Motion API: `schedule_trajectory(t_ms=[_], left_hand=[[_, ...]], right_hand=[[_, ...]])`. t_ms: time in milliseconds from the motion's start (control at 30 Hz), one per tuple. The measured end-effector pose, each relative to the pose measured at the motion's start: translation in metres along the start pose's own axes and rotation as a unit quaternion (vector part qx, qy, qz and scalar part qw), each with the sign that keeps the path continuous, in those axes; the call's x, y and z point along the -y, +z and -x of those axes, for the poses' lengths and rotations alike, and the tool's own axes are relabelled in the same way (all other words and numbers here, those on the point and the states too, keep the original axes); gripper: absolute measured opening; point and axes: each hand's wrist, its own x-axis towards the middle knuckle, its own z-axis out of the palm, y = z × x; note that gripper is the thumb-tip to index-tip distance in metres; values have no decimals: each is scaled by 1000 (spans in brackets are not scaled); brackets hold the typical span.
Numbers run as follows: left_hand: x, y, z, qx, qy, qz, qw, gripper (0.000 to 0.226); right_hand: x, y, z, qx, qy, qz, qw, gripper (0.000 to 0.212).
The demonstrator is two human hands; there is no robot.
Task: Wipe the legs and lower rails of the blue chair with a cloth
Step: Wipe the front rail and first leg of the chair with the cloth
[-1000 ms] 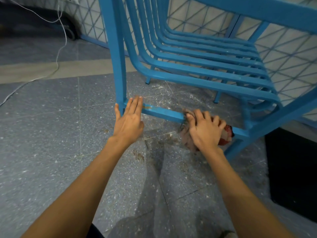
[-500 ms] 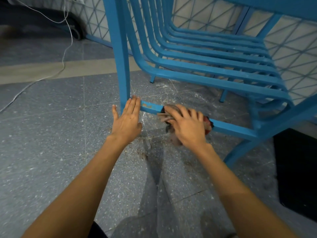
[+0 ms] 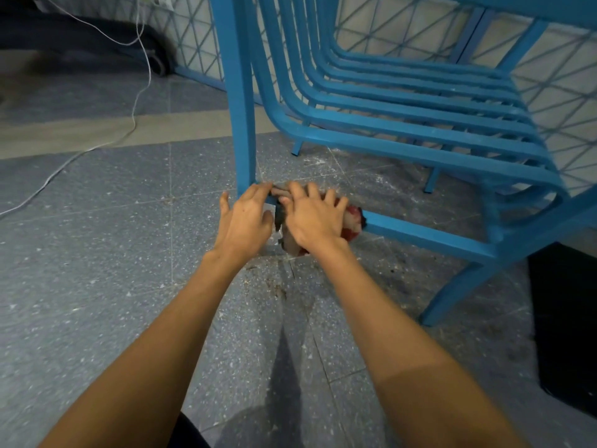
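The blue chair fills the upper right, tipped toward me, its slatted seat and back above a low blue rail. My right hand grips a bunched red, white and grey cloth wrapped over the rail's left end, close to the upright leg. My left hand lies with straight fingers against the foot of that leg where the rail meets it. The two hands nearly touch. Most of the cloth is hidden under my right hand.
Grey speckled floor tiles carry brown dirt specks near my wrists. A white cable trails across the floor at the left. A wall with a diamond pattern stands behind the chair. A dark object sits at the right edge.
My right hand slid the cloth leftward along the lower rail, from near its right end to the left leg. My left hand stayed at the leg's foot.
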Motion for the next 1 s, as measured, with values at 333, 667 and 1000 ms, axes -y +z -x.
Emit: schedule_trajectory(t_ms=[333, 667, 1000], left_hand=[[14, -10, -7, -68, -197, 162, 965, 47], [24, -5, -10, 34, -163, 166, 972, 81], [29, -1, -13, 70, -181, 155, 969, 87]], right_hand=[[-80, -5, 29, -61, -73, 82, 992, 48], [25, 12, -18, 12, -63, 18, 998, 45], [-38, 4, 2, -56, -123, 58, 989, 55]])
